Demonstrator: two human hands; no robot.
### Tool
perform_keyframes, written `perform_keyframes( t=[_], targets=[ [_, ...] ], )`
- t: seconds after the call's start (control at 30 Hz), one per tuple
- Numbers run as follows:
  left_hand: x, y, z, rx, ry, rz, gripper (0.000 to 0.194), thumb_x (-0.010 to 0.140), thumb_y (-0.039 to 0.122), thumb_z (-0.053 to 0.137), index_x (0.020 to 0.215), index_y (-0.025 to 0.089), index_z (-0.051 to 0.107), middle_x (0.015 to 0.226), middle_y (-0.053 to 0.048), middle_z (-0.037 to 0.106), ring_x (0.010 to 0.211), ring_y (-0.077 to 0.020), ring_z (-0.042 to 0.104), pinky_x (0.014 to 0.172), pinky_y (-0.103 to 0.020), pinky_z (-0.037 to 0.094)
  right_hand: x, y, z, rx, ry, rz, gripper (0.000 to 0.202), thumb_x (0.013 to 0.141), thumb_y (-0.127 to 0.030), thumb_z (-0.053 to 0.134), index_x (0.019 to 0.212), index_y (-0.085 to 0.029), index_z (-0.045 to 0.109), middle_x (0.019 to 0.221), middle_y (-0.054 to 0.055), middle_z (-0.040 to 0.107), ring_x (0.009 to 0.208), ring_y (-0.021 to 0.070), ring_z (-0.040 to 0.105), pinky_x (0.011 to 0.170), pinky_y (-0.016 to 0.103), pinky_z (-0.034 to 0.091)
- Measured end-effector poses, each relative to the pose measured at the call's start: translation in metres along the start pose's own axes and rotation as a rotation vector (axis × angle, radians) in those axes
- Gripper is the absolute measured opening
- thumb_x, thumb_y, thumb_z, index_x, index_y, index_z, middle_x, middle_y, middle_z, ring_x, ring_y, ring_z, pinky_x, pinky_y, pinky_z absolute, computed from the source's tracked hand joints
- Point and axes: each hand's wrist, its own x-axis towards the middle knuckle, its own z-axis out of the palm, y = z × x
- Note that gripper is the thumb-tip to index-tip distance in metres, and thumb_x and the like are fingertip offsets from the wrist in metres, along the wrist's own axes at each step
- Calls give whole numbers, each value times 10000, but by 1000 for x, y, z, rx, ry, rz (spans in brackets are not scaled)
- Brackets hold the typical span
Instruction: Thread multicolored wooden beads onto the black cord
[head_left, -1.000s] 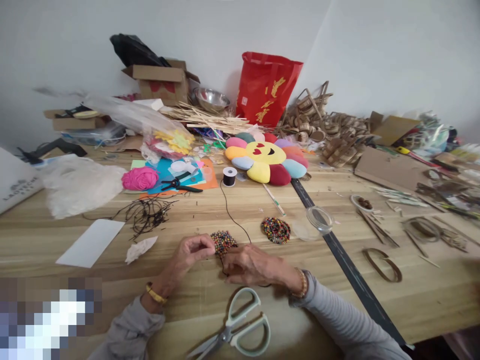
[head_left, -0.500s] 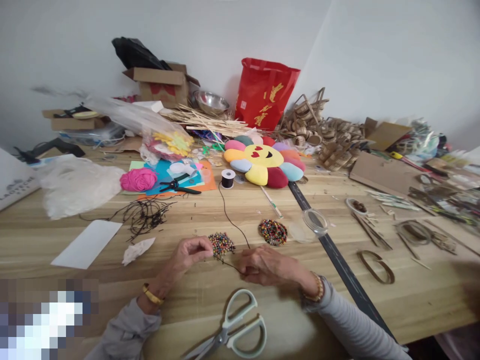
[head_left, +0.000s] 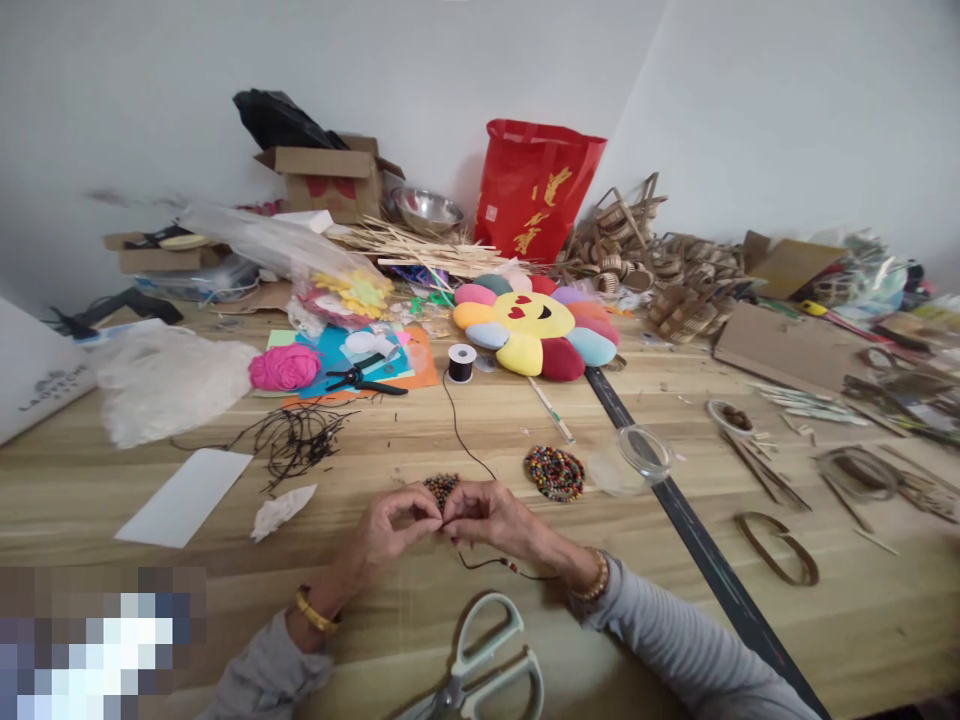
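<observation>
My left hand (head_left: 394,525) and my right hand (head_left: 491,515) meet fingertip to fingertip, both pinching, in front of a small heap of multicoloured beads (head_left: 441,487) that they partly cover. A thin dark cord (head_left: 471,452) runs from a white-ended spool (head_left: 461,364) behind my right hand. Below that hand a length of cord emerges, carrying a few small beads (head_left: 512,567). The right fingers appear closed on the cord. Whatever sits between the left fingertips is too small to make out. Scissors (head_left: 487,650) with pale handles lie just below the hands.
Right of the hands lies a coil of strung beads (head_left: 555,472), beside a clear round lid (head_left: 645,453). A flower cushion (head_left: 534,325) lies behind. Tangled dark cord (head_left: 300,440), crumpled tissue (head_left: 281,512) and a white card (head_left: 184,497) are at left. A dark strip (head_left: 697,535) crosses the right side.
My right hand has moved left and up, bringing its fingertips against those of my left hand. The beaded stretch of cord now shows beneath the right hand. The view has shifted slightly.
</observation>
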Motion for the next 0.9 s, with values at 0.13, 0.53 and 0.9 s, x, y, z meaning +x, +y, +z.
perform_keyframes(
  t=[0.13,0.53,0.9],
  targets=[
    [0,2,1,25,-7,-38,164,757,280,642,706,125,655,726,-53,626,713,-174,583,692,-272,442,-3,-2,0,-10,26,2,364,700,-463,712,762,-128,582,615,-23,556,512,66,483,502,192,373],
    [2,21,9,280,-43,-91,328,827,377,488,592,153,534,570,21,507,583,-125,468,595,-218,381,-6,-9,7,-54,71,-49,327,709,-425,704,768,-148,538,603,-40,522,532,70,440,511,198,345],
    [8,14,13,307,3,-16,311,828,354,496,610,144,568,575,12,555,566,-118,500,591,-208,402,-5,-5,4,-5,135,-46,331,707,-417,714,770,-135,553,618,-15,572,501,74,494,491,194,387]
  ],
)
